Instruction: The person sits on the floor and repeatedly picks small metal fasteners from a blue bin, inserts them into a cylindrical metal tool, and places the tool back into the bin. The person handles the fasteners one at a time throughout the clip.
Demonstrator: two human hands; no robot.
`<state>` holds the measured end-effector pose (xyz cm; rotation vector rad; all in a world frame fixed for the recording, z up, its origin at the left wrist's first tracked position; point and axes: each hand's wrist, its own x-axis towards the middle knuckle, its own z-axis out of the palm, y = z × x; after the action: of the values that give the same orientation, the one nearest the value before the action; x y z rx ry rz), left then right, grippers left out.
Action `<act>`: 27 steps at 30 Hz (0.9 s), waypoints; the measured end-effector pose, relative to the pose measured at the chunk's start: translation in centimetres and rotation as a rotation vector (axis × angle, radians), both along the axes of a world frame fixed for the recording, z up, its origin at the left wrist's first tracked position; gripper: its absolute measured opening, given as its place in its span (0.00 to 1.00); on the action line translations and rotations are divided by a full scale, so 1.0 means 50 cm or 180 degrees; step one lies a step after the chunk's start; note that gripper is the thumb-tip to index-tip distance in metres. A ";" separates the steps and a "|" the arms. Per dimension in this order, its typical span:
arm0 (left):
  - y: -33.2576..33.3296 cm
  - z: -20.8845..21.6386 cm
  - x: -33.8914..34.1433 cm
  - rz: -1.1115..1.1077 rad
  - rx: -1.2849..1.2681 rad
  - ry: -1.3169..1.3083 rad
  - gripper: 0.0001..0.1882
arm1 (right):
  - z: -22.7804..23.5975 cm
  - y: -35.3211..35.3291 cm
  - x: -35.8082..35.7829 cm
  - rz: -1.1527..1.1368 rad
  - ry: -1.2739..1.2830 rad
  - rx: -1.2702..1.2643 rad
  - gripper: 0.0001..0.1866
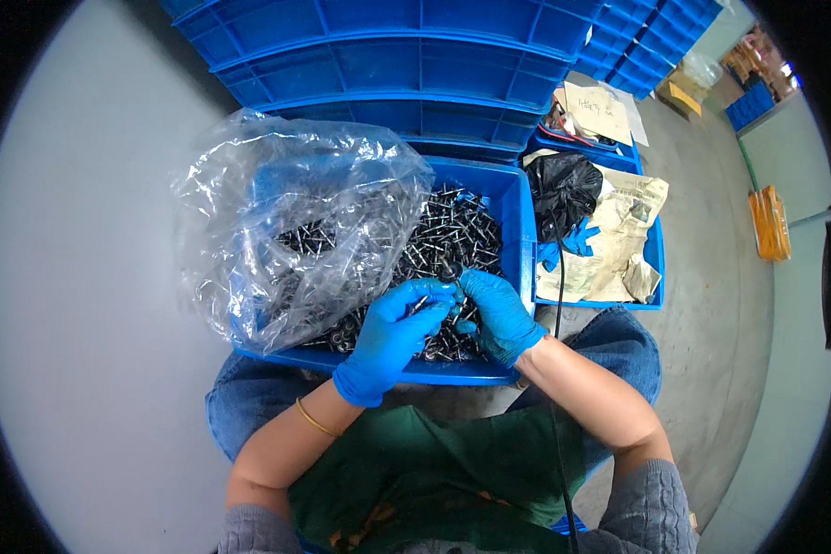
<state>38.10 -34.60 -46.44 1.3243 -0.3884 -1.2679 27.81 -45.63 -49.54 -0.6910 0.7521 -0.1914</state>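
Both my hands wear blue gloves and meet over the near right part of a blue crate [523,222]. My left hand [388,332] pinches a slim silvery metal pin [421,303]. Fingers closed, my right hand [500,319] grips a small part with a round black head [450,271], right beside the left fingertips. Whether the pin and the black head belong to one piece is hidden by the fingers. Under the hands lies a heap of small black-and-silver metal pins [452,231]. A clear plastic bag [314,231] drapes over the crate's left side and part of the heap.
Stacked blue crates [379,69] rise behind the work crate. To the right, a blue tray [656,254] holds crumpled paper, a black plastic bag [563,189] and a blue glove [577,242]. A black cable [557,415] hangs down near my right forearm. A pale wall stands at left.
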 end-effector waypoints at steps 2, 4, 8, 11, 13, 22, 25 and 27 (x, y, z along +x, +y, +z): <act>-0.003 -0.003 -0.007 -0.0019 -0.0254 -0.0512 0.08 | 0.007 0.008 0.003 -0.0080 0.0000 0.0087 0.09; -0.001 0.005 -0.006 0.0022 -0.0200 -0.0354 0.07 | 0.002 0.005 0.007 0.0043 -0.0220 -0.0122 0.09; 0.000 0.006 0.011 -0.0008 0.0035 0.0145 0.06 | -0.003 -0.010 0.005 0.0545 -0.0600 -0.1593 0.08; 0.002 0.018 0.009 0.0006 -0.0017 -0.0450 0.06 | 0.007 -0.011 0.008 0.0657 -0.0682 -0.2214 0.08; 0.006 0.016 0.012 0.0030 -0.0171 -0.0866 0.05 | 0.023 -0.015 0.007 0.0800 -0.0676 -0.2058 0.08; 0.015 0.008 0.004 0.0071 -0.0470 -0.1831 0.09 | 0.007 -0.020 0.003 0.0921 -0.0748 -0.1560 0.13; 0.010 0.010 0.000 0.0377 -0.0699 -0.2154 0.10 | 0.000 -0.019 0.007 0.0717 -0.0781 -0.2288 0.12; 0.004 0.020 -0.007 0.0595 -0.0732 -0.2367 0.11 | -0.002 -0.018 0.007 0.0680 -0.0757 -0.2299 0.11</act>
<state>37.78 -34.38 -45.45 1.5558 -0.8755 -0.5182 28.16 -46.52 -49.62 -1.3994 0.3616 -0.3486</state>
